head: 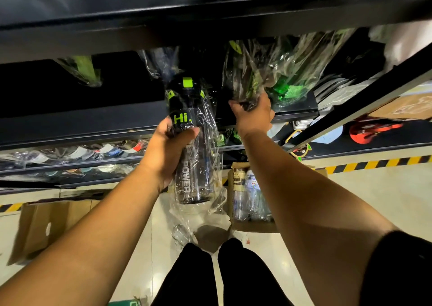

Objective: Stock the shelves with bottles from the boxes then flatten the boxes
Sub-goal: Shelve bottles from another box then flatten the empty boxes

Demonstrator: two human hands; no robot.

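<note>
While the left hand (174, 146) is closed around the middle of a dark see-through bottle (190, 142), it holds it upright just in front of the shelf (93, 116), lid up and still in its loose clear wrapper. The right hand (253, 116) is curled around the base of a wrapped bottle on the shelf (247, 76), which leans among other wrapped green and black ones at the shelf's front edge.

Judging by the clear walls, these bottles are empty, so light and stiff. The film looks slippery and crinkly, liable to slide over the plastic, so a firm grip around the body, as the left hand has now, seems safer than pinching the wrapper.

Two bottles are in hand. Those already on the shelf are too tangled in film to count surely. Two boxes stand on the floor: an open box (236, 198) near the right arm with more bottles inside, and a cardboard box (46, 226) on the left whose contents I cannot see.
</note>
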